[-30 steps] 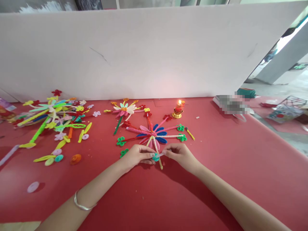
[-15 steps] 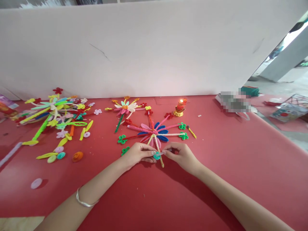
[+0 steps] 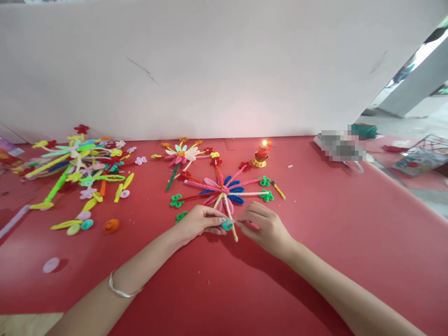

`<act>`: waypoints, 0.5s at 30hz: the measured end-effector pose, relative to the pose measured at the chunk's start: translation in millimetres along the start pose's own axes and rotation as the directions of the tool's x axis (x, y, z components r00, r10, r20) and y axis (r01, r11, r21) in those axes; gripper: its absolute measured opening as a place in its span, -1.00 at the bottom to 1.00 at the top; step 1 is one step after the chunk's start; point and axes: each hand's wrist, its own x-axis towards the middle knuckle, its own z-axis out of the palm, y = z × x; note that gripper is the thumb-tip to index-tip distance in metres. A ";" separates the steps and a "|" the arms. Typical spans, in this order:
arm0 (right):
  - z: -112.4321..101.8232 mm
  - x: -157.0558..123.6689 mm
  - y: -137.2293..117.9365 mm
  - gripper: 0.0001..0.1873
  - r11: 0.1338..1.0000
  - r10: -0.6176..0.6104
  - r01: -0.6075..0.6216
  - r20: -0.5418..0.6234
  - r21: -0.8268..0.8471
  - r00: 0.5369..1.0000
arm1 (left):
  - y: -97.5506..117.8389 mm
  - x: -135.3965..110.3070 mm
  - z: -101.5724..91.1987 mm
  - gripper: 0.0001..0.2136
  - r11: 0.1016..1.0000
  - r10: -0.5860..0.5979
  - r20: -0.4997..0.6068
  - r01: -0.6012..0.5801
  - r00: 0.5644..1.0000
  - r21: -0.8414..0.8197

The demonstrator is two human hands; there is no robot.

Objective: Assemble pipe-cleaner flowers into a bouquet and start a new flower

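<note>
A small teal disc of coiled pipe cleaner [image 3: 227, 225] is pinched between the thumb and fingers of my left hand [image 3: 203, 220]. My right hand [image 3: 261, 228] is closed on a thin pale translucent stick [image 3: 234, 222], whose tip meets the disc; most of the stick is hidden by the fingers. Right behind both hands lies a pipe-cleaner flower [image 3: 235, 191] with pink and blue petals. Its several stems spread outward, some tipped with green or red blossoms, and a cream stem [image 3: 235, 234] passes between my hands.
A lit red candle [image 3: 263, 153] in a gold holder burns beyond the flower. At left lie a heap of pipe-cleaner flowers [image 3: 75, 156], loose coils [image 3: 84, 215] and an orange coil [image 3: 111, 226]. A smaller flower [image 3: 180, 154] lies behind; a white board [image 3: 210, 70] closes off the table's back.
My right hand has turned slightly, with its knuckles rolled further over the stick. The left hand still holds the teal disc in nearly the same place. The view has shifted a little.
</note>
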 end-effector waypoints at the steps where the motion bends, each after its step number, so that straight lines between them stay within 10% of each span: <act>1: -0.2 -0.3 -0.1 -0.88 0.999 -0.029 0.029 -0.003 -0.018 1.000 | 0.2 0.0 0.2 -0.69 1.000 0.000 -0.003 0.000 1.000 0.005; 15: -10.0 1.0 -7.7 -0.82 0.958 -0.223 0.234 0.080 -0.168 0.971 | 2.0 0.3 0.4 -0.71 1.000 -0.001 0.021 0.000 1.000 0.004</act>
